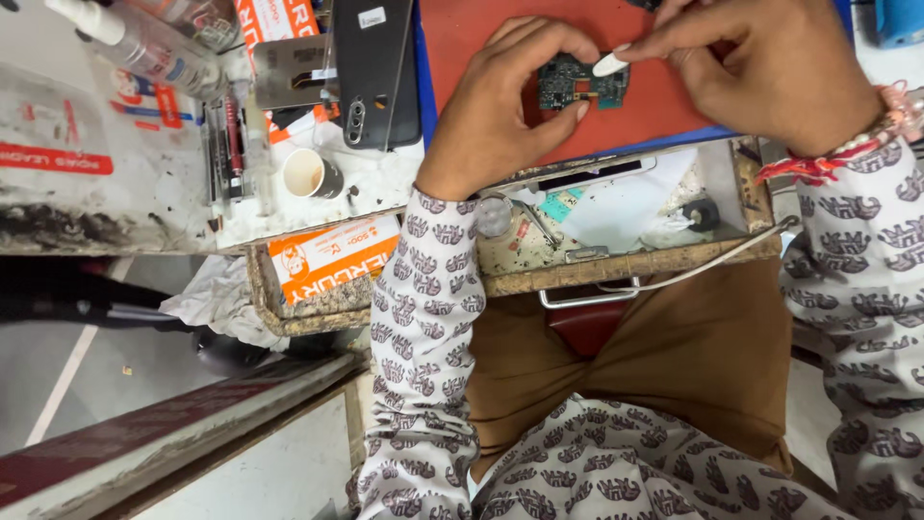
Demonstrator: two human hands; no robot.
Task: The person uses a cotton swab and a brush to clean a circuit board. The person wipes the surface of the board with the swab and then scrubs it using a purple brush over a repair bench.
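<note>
I have the board (577,82), a small dark-green circuit board with a jagged outline and tiny parts, lying flat on the red mat (664,106). My left hand (505,111) arches over the board's left side, thumb and forefinger curled around it and touching its edges to steady it. My right hand (770,67) comes in from the board's right, thumb and forefinger pressed together on a small white pick (609,65) whose rounded tip rests on the board's upper right corner. I judge the risk to be a slip: the pick looks smooth and the board thin and stiff, so too much pressure could skate the tip across the parts or flick the board off the mat toward the open drawer (626,255) just below it. Left of the board lie a glossy dark phone back (377,72) and a paper cup (310,174).
</note>
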